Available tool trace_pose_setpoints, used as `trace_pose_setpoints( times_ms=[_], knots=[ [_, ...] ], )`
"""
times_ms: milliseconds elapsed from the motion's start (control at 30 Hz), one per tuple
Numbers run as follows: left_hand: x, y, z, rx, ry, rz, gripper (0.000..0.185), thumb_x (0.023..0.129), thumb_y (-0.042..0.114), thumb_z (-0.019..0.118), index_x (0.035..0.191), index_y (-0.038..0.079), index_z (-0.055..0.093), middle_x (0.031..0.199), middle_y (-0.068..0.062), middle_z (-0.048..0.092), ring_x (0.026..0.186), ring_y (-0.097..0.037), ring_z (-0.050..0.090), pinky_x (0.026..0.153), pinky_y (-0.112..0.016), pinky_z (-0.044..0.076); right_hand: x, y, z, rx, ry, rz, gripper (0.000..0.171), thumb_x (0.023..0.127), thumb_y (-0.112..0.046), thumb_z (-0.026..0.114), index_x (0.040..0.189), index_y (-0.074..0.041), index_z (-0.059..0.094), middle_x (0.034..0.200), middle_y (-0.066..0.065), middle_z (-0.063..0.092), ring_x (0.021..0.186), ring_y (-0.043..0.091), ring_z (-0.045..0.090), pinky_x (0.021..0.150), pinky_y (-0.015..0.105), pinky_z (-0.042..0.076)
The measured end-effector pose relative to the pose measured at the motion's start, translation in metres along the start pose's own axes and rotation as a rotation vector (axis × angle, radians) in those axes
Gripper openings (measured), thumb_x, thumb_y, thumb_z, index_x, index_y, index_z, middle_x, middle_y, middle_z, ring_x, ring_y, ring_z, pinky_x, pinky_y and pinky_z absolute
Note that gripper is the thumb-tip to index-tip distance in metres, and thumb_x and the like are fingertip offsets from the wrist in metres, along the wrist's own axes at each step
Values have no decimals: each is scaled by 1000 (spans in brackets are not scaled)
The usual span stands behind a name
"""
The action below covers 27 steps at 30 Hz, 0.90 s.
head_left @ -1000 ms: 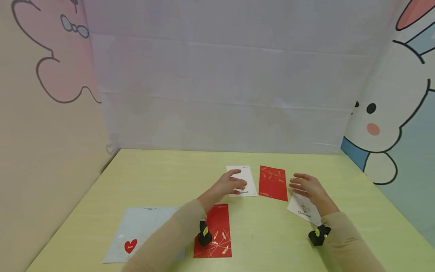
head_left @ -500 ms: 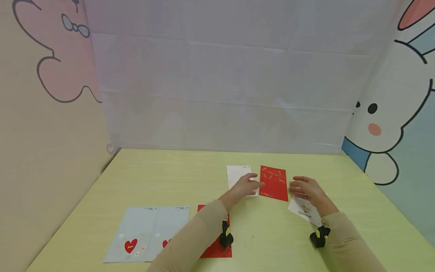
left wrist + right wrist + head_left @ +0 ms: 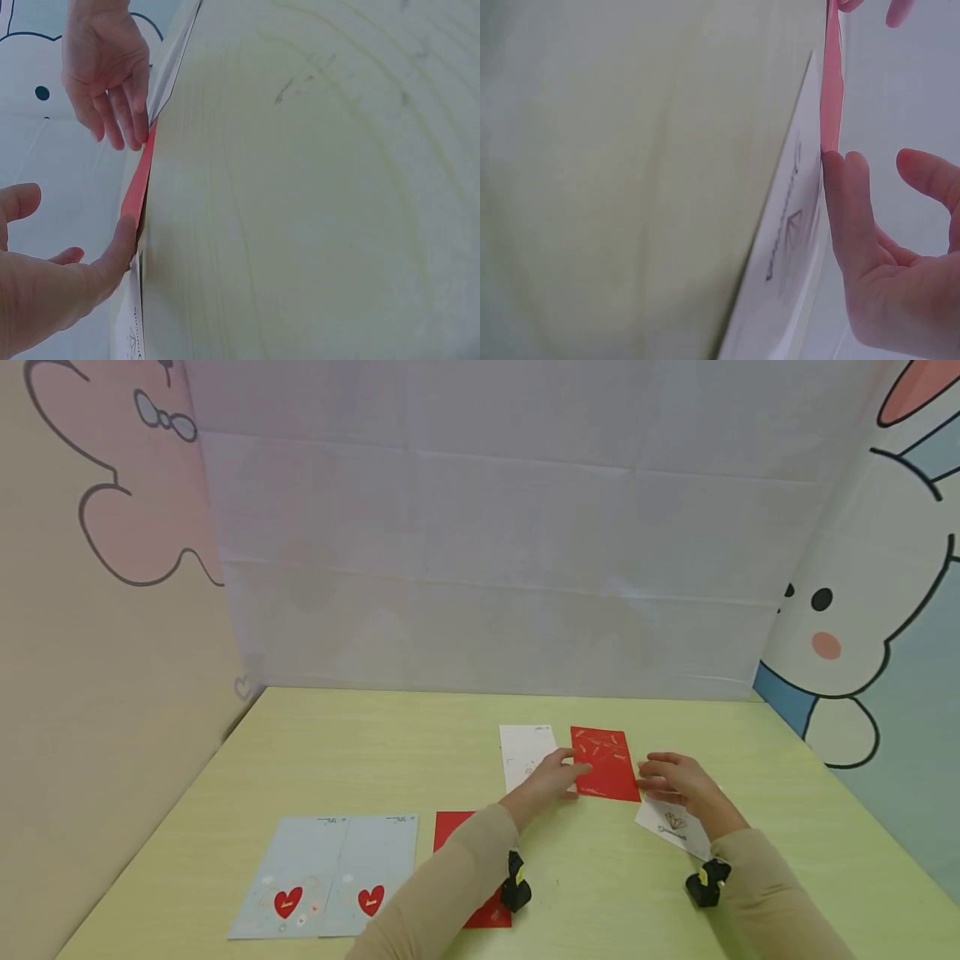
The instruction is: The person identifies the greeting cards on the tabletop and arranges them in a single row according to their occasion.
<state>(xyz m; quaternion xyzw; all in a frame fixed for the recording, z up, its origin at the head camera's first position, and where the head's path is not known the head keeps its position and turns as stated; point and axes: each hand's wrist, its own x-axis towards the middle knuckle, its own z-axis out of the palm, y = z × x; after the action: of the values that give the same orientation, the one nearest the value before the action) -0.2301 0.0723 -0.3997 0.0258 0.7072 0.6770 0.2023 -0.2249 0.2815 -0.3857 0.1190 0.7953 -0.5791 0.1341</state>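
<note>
Bright, even light floods the surface [image 3: 360, 752], shadows faint beneath the sleeves. The head view bows at its edges; both wrist views are soft, the near fingers [image 3: 847, 217] blurred.

table [image 3: 337, 752]: yellow-green | back wall [image 3: 487, 543]: white sheet | side walls: cartoon bunny [image 3: 862, 602] art

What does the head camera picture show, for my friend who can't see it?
Two hands touch a red card on a yellow-green table, the left hand at its left edge and the right hand at its right. White, red and heart cards lie nearby.
</note>
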Motion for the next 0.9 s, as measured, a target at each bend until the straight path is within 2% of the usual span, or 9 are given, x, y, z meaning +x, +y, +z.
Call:
trace_pose_setpoints(
  times_ms=[133,400,567,700,800,900],
  knots=[
    [-2,0,0,-12,-8,8,48,87,19,56,128,0,39,106,-8,52,99,-25,52,73,-34,48,-2,0,0,3,-2,4,60,89,-20,53,131,11,24,108,19,55,81,19,62,71,29,49],
    [2,-3,0,-85,20,2,49,86,16,58,127,-1,39,98,-7,55,90,-24,56,69,-33,50,-2,1,0,15,-8,14,61,88,-20,53,131,11,23,105,16,57,79,16,61,69,27,48],
    [3,-3,1,-71,80,8,49,85,12,59,128,-1,39,92,-7,58,83,-22,58,68,-31,49,-2,1,0,14,-8,14,62,88,-22,54,132,10,25,107,16,56,79,15,61,69,27,48],
    [4,-4,3,-34,91,48,51,83,5,60,128,-4,38,93,-8,60,79,-18,58,67,-30,49,2,4,-2,10,-37,-15,66,85,-26,58,130,11,26,109,19,54,80,16,62,69,28,49],
    [4,-5,5,3,95,77,54,81,2,61,128,-6,37,90,-8,62,71,-14,58,61,-26,48,3,5,-3,-7,-48,-25,70,84,-29,60,130,11,26,111,21,53,81,17,62,70,28,48],
    [4,-6,8,42,119,90,55,79,2,63,129,-4,38,79,-4,62,59,-11,55,55,-21,46,2,5,-1,-18,-25,-10,66,86,-27,57,130,11,27,113,22,52,82,19,61,70,29,48]
  ],
)
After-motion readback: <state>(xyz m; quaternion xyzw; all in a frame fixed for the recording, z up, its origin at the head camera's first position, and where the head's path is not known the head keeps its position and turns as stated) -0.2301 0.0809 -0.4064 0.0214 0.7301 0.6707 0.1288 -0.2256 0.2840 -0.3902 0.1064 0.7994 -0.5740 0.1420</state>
